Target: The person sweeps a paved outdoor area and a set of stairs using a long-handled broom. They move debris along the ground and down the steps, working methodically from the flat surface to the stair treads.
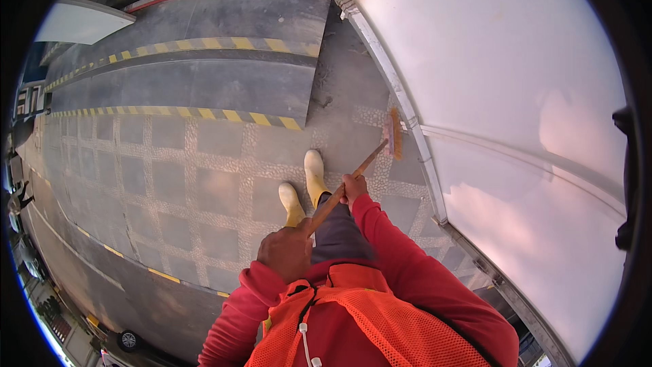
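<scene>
Head view: we grip a broom handle (339,190) with both fists, left hand (286,253) high, right hand (354,187) lower for leverage, its bristles (394,134) angled against the white wall (502,95) base.

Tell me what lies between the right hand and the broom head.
Only the wooden handle spans from right hand to broom head; beneath it, bare paving, per the head view.
</scene>
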Demonstrator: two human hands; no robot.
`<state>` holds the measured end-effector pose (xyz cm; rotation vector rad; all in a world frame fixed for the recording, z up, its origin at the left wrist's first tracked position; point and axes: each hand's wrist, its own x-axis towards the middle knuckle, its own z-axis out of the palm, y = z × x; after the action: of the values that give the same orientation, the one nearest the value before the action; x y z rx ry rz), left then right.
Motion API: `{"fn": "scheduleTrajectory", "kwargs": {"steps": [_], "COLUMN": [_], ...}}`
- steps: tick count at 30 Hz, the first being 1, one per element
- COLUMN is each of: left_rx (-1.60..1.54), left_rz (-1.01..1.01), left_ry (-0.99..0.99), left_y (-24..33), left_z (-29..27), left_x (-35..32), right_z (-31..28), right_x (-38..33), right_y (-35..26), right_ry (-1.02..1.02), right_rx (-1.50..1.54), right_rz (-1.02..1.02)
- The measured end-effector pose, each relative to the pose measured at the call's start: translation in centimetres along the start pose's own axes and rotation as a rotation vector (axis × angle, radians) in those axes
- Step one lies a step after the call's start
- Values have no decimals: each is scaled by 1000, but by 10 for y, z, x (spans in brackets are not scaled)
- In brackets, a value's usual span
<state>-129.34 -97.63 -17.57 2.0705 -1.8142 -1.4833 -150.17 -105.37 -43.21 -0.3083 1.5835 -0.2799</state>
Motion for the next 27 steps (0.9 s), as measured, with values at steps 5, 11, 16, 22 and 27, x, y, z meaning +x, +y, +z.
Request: {"fn": "scheduleTrajectory", "kwargs": {"steps": [5, 11, 16, 22, 27], "left_rx": [-47, -226, -769, -194, -21], "left_rz": [-60, -77, 181, -76, -864], "left_ry": [122, 168, -124, 374, 128], "left_y": [-10, 10, -10, -235, -399], "left_z": [-30, 14, 98, 202, 331], "left_x": [-71, -128, -132, -199, -393], "right_z": [99, 86, -42, -217, -254], "right_x": [-26, -92, -80, -160, -211], "right_y": [12, 12, 31, 262, 499], "right_ry": [-33, -145, -53, -13, 271], "right_rx": [-7, 378, 55, -455, -963], "right_rz": [-197, -127, -124, -73, -283]}}
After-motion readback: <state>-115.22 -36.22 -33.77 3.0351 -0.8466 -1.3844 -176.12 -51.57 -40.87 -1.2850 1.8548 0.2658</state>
